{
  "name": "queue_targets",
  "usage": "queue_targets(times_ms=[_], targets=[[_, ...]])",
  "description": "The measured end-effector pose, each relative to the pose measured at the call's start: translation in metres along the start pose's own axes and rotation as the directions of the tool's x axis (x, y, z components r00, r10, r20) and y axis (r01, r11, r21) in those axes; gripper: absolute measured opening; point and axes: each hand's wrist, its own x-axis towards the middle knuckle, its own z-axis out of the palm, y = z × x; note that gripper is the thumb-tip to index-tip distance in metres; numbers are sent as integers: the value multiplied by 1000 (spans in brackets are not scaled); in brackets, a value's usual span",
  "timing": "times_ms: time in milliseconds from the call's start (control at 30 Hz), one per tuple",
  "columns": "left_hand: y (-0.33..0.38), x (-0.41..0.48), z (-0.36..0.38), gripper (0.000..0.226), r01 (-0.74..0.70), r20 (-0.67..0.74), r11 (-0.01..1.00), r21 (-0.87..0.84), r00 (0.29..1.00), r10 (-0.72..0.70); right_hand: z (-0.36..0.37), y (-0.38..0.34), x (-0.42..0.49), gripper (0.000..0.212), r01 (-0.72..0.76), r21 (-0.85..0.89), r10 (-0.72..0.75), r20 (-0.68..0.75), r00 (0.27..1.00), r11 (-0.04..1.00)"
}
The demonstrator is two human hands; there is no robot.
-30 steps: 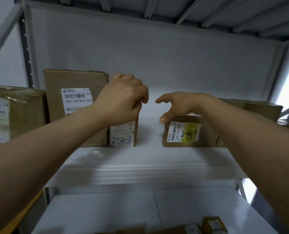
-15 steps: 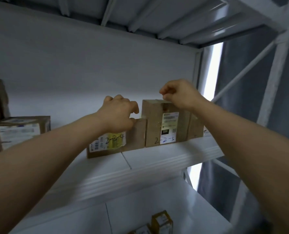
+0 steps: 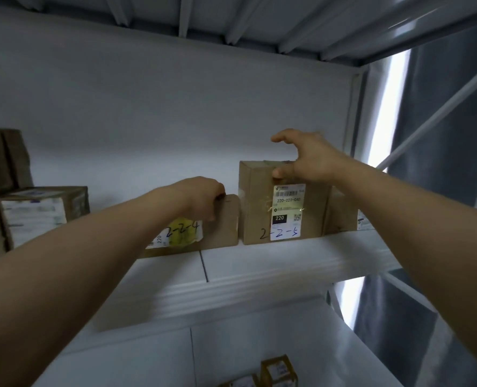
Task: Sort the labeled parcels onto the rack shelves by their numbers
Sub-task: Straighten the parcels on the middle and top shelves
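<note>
A tall brown parcel marked 2-2-5 (image 3: 259, 208) stands upright on a white rack shelf (image 3: 259, 263), its label facing the viewer. The right hand (image 3: 307, 157) is over this parcel's top front edge. Its thumb touches the front face just above the label, while its fingers are spread wide and raised clear of the top.

Just left of the tall parcel, on the same shelf, lies a lower parcel marked 2-2-4 (image 3: 223, 224), with a yellow patch on its label. The left hand (image 3: 204, 198) grips the top of this lower parcel, fingers curled over its edge, near the end closest to the tall parcel.

Right of the tall parcel and set further back, another brown box (image 3: 340, 210) sits against it. Well to the left of the tall parcel stands a box with a blurred white label (image 3: 36, 216), and a taller brown box (image 3: 0, 163) stands beyond that. Below the tall parcel, small parcels (image 3: 279, 370) rest on a lower shelf.
</note>
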Motion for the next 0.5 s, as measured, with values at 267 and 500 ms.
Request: queue_targets(times_ms=[267, 500], targets=[[-58, -38, -12, 54, 167, 65, 986, 4, 984, -167, 16, -36, 17, 72, 181, 55, -177, -59, 982, 982], [-69, -45, -12, 51, 152, 64, 986, -68, 987, -148, 19, -48, 23, 73, 187, 60, -186, -27, 982, 981]])
